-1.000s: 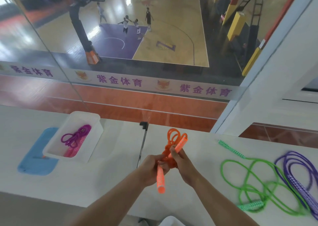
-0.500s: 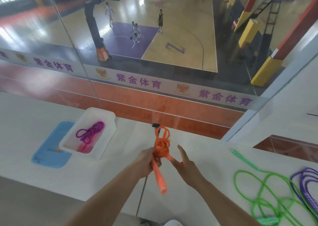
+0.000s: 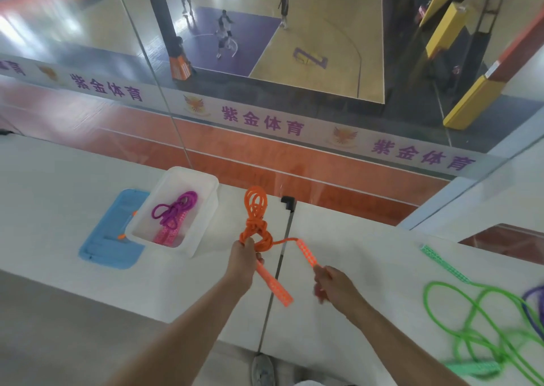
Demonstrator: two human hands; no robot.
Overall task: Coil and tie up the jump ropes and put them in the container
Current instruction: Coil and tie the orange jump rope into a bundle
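My left hand grips the coiled orange jump rope at its knot, loops pointing up, one orange handle hanging below the fist. My right hand holds the end of the other orange handle, pulled out to the right of the knot. A clear white container stands to the left on the white ledge, with a tied purple and pink rope inside. A loose green rope lies at the right.
A blue lid lies left of the container. A purple rope shows at the right edge. A glass pane rises behind the ledge, with a seam and black bracket at the middle. A shoe is below.
My right hand has drawn one orange handle away to the right, tightening the knot. The left hand keeps its hold on the bundle, which has shifted left toward the container.
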